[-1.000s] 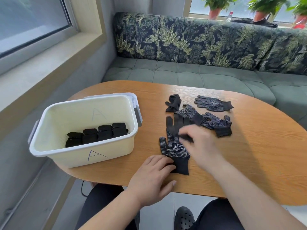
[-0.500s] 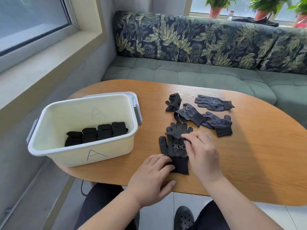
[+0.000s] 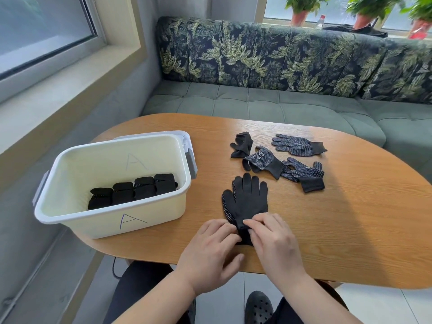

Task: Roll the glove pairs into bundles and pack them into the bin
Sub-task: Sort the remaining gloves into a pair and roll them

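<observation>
right hand drew back to cuff | it and left hand pinch glove pair

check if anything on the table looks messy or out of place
Only mildly. Four loose gloves lie jumbled on the table: one crumpled glove is bunched up, and two overlap. The glove pair at the near edge lies flat, and the bundles sit in a neat row in the bin.

An oval wooden table stands before a grey-green sofa with a leaf-print backrest (pale fronds on dark cloth). Potted plants line the far sill. A black clog rests on the floor below.
</observation>
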A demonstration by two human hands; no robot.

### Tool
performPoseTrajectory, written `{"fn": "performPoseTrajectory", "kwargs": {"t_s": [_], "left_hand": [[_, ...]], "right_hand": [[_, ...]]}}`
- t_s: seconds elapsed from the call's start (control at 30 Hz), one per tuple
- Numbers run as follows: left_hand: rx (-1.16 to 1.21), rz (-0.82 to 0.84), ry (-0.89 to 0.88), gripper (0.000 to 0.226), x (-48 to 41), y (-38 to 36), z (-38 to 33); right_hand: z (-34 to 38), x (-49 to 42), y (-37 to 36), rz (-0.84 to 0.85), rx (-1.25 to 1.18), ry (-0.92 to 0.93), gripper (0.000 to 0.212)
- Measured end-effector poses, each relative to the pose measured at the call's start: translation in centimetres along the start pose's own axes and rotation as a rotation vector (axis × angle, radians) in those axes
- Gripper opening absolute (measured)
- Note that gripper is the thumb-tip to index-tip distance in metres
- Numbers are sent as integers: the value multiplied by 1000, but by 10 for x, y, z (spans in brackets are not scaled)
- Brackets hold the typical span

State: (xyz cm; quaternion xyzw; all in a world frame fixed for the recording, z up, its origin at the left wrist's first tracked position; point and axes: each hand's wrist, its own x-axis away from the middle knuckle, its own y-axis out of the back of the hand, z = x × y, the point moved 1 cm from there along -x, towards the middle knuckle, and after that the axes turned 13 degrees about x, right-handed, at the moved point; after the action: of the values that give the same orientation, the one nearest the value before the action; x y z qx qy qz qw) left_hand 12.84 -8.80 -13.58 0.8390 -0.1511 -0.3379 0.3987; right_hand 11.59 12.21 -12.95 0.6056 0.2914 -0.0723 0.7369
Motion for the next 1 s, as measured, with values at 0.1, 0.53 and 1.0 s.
{"fn": "performPoseTrajectory", "kwargs": {"t_s": [0.1,0.53,1.0], "left_hand": [[12,-15,-3,28,0,0,0],[40,-40,4,23,0,1,1],[7,-16,48,37,-2,2,-3]], "right_hand": [[2,4,0,4,-1,-7,25],[5,14,0,12,-9,4,24],[7,-5,7,64,-187,-83,32]]}}
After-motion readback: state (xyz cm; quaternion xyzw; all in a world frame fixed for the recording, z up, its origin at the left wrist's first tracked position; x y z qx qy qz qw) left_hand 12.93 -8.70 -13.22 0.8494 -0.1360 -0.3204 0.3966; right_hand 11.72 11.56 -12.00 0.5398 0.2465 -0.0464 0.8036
